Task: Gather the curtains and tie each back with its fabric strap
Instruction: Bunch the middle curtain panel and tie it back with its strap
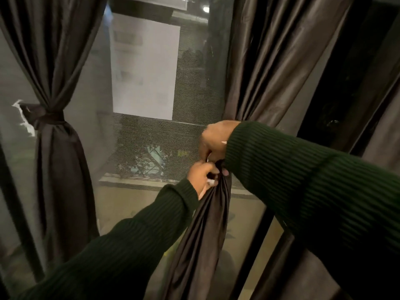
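The left curtain hangs gathered, cinched at its waist by a dark fabric strap with a pale torn end sticking out to the left. The right curtain is bunched into a narrow waist in front of me. My right hand is wrapped around that waist from above. My left hand pinches dark fabric and a small pale piece just below it, against the gathered bundle hanging down. Whether that fabric is the strap or the curtain itself I cannot tell.
Behind the curtains is a window with a mesh screen; a pale building and foliage show outside. A dark window frame runs down the right side. A sill crosses below the screen.
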